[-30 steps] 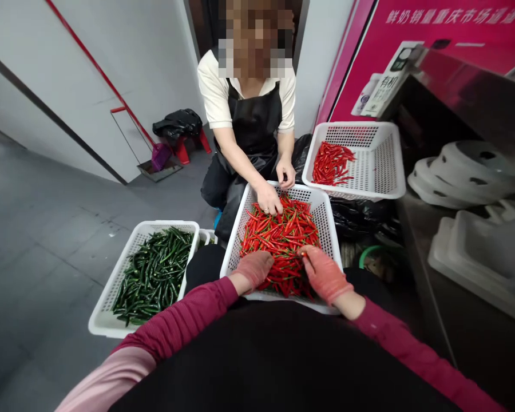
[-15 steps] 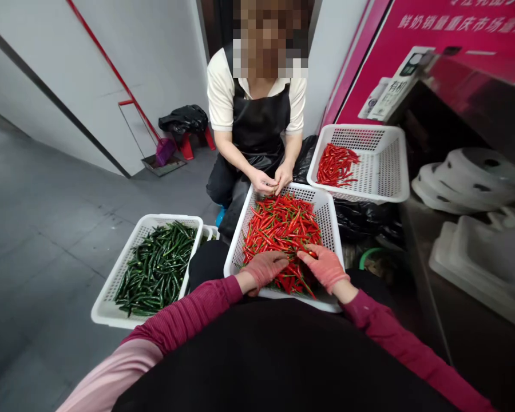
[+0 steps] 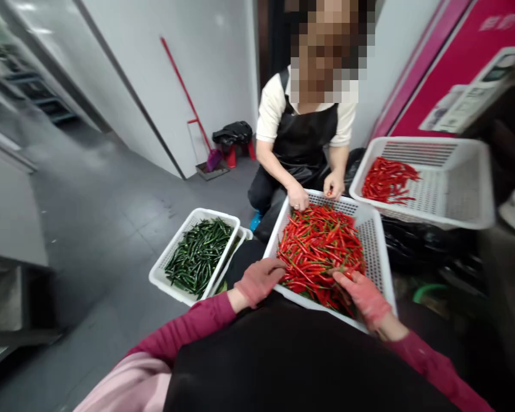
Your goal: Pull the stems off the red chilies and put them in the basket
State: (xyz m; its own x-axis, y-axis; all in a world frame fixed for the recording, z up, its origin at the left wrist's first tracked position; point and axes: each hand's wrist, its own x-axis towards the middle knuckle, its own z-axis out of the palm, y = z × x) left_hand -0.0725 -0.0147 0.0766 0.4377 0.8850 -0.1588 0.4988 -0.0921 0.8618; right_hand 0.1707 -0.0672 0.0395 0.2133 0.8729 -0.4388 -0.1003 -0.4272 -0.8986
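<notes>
A white plastic basket [image 3: 386,280] in front of me holds a heap of red chili peppers [image 3: 321,246] with green stems. My left hand [image 3: 261,281], in a pinkish-red glove, is at the basket's near left rim with its fingers drawn together; whatever they hold is hidden. Over the right part of the heap, my right hand [image 3: 364,294], gloved alike, pinches a red chili, a bit of which shows at the fingertips. Across from me a co-worker [image 3: 309,131] in a black apron has both bare hands at the basket's far edge.
On the left, another white basket [image 3: 157,274] of green chilies [image 3: 201,252] stands on the floor. A third white basket [image 3: 476,183] at right holds some red chilies [image 3: 388,180]. A red-handled broom [image 3: 184,91], a dustpan [image 3: 212,174] and a red stool [image 3: 229,155] are by the wall.
My view has swung left, so everything sits farther right. My left hand has drawn away from my right hand to the basket's left rim. The co-worker's hands have moved apart.
</notes>
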